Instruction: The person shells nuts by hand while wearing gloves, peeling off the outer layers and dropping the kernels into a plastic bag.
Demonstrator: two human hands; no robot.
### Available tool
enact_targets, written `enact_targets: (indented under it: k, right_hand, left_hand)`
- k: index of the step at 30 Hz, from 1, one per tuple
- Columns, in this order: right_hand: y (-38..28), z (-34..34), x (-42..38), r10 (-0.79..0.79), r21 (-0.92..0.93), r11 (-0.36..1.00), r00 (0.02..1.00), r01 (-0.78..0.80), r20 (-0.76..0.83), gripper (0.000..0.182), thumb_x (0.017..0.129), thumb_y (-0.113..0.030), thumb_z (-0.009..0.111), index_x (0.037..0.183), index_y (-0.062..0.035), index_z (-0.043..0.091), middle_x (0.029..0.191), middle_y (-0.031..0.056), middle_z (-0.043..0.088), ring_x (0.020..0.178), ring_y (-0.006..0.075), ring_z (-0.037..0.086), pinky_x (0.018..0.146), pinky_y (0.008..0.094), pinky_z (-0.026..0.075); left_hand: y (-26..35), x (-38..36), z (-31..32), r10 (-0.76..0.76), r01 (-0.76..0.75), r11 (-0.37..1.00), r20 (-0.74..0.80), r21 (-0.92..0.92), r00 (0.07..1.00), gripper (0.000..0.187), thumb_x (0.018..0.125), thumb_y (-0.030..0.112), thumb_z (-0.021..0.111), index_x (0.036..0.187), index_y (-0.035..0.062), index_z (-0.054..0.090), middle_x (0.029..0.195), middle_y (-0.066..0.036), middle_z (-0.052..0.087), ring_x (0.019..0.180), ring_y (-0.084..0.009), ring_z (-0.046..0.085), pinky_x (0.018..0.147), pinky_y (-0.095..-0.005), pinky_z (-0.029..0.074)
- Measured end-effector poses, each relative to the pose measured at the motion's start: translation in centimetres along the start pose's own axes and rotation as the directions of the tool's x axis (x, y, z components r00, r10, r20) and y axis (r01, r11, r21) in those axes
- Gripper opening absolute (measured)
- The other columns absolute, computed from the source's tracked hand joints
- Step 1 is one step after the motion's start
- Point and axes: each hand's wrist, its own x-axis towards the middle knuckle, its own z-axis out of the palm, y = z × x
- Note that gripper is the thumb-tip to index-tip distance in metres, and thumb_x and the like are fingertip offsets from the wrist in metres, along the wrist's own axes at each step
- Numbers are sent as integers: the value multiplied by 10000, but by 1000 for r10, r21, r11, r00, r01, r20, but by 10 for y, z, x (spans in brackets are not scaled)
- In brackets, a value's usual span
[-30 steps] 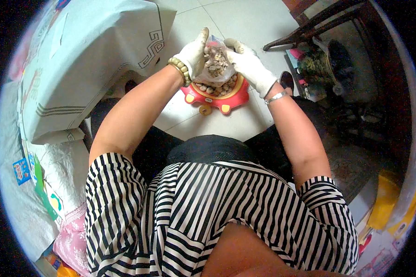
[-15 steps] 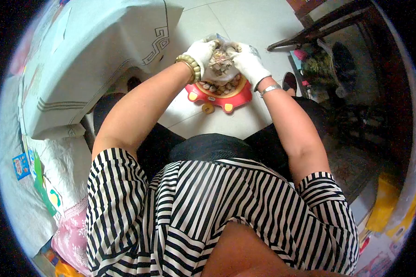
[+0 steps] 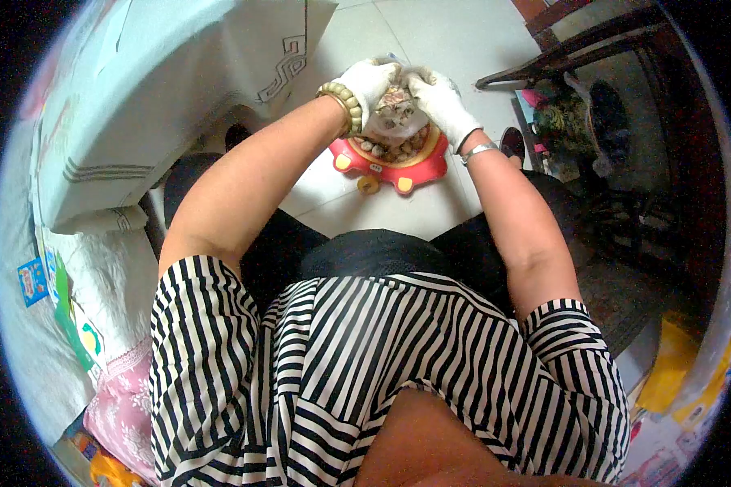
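Both hands wear white gloves and hold up a clear plastic bag (image 3: 400,127) by its top. My left hand (image 3: 370,84), with a beaded bracelet at the wrist, is closed on the bag's left side. On its right side my right hand (image 3: 444,105) is closed too. Small pale brownish pieces show through the plastic; their kind I cannot make out. Below and partly behind the bag stands a red and yellow toy-like container (image 3: 398,177), holding several small roundish brown-grey lumps (image 3: 391,152).
A cloth-covered piece of furniture (image 3: 170,105) stands at the left. A small yellow ring-like object (image 3: 368,185) lies by the container on the tiled floor (image 3: 333,213). Dark wooden furniture (image 3: 577,57) and a yellow bag (image 3: 674,365) are at the right.
Both hands and the bag have shifted slightly up and right in view, and the surroundings have shifted a little too. The grip on the bag stays the same.
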Motion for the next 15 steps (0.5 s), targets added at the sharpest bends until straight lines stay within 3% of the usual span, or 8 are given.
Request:
enact_targets:
  k: [1, 3, 6, 7, 9, 13, 14, 15]
  right_hand:
    - [2, 2, 0, -70, 46, 996, 996, 73, -49, 467, 881, -238, 556, 1290, -25, 477, 1185, 148, 582, 1062, 206, 561, 901, 291, 439]
    - [3, 2, -1, -27, 138, 990, 997, 38, -78, 470, 863, -248, 578, 1272, -29, 498, 1172, 160, 586, 1060, 225, 564, 906, 301, 438]
    - [2, -4, -2, -43, 119, 989, 929, 92, -367, 463, 845, -257, 585, 1240, -23, 520, 1128, 144, 601, 1014, 218, 582, 879, 297, 453]
    - [18, -4, 5, -42, 118, 989, 930, 91, -365, 463, 845, -257, 585, 1240, -23, 520, 1128, 144, 601, 1014, 218, 582, 879, 297, 453]
    - [63, -1, 23, 85, 256, 964, 833, 69, -547, 386, 844, -243, 574, 1157, -16, 560, 979, 124, 626, 875, 198, 597, 783, 312, 483]
    - [143, -5, 30, 209, 408, 909, 940, -85, -270, 327, 850, -254, 470, 991, -14, 643, 918, 175, 667, 854, 310, 645, 771, 365, 506]
    - [153, -1, 24, 5, -303, 952, 990, -47, -138, 311, 842, -250, 454, 915, -28, 658, 898, 190, 663, 847, 333, 641, 756, 385, 510]
    - [154, 6, 15, 22, -507, 862, 1000, -29, -20, 307, 836, -240, 444, 882, -32, 666, 895, 203, 656, 847, 349, 637, 752, 399, 511]
  left_hand:
    - [-3, 0, 1, -6, 6, 1000, 0, -5, 1000, 360, 912, 272, 468, 1116, -1, 585, 1025, -99, 643, 898, -170, 607, 828, -304, 479]
    - [0, 0, 2, -85, 85, 956, 12, -282, 996, 377, 910, 282, 461, 1123, -6, 580, 1024, -101, 642, 904, -168, 603, 836, -304, 475]
    - [17, -6, -6, -62, 58, 987, -20, -149, 998, 377, 911, 270, 474, 1138, -14, 574, 1018, -99, 643, 905, -167, 601, 837, -309, 477]
    - [17, -5, -5, -45, 42, 996, -35, -78, 998, 377, 912, 265, 480, 1145, -18, 571, 1015, -98, 643, 906, -166, 600, 838, -312, 478]
    - [17, -5, -6, -63, 56, 986, -44, -154, 997, 380, 910, 258, 475, 1179, 1, 554, 1059, -125, 625, 933, -182, 594, 843, -313, 478]
    - [45, -18, -23, 209, -206, 970, -8, 126, 978, 412, 919, 268, 481, 1256, 32, 505, 1246, -120, 540, 1046, -211, 564, 896, -322, 456]
    - [58, -26, -24, 108, -109, 993, -34, -51, 994, 417, 921, 274, 472, 1257, 30, 504, 1249, -120, 539, 1069, -216, 553, 918, -329, 442]
    - [64, -31, -25, 2, -11, 974, -40, -228, 999, 422, 923, 279, 463, 1259, 28, 504, 1252, -119, 539, 1092, -221, 542, 940, -335, 428]
